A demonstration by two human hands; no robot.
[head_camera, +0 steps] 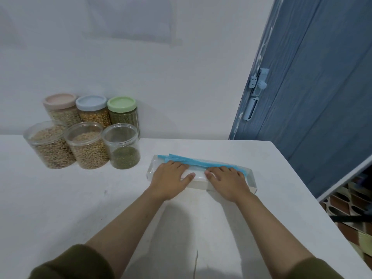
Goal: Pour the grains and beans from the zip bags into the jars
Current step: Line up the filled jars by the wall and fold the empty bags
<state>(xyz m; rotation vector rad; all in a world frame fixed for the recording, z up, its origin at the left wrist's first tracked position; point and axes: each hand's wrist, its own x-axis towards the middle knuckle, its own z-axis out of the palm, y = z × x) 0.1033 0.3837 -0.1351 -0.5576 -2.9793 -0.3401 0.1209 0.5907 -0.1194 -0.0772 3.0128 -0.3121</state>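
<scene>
The zip bags are laid flat in a shallow white box on the table, long axis running left to right. They are pressed down by the left hand and right hand, fingers straight, nothing gripped. The jars are grouped at far left.

Readable text: none on the jars, the box or the door.
</scene>
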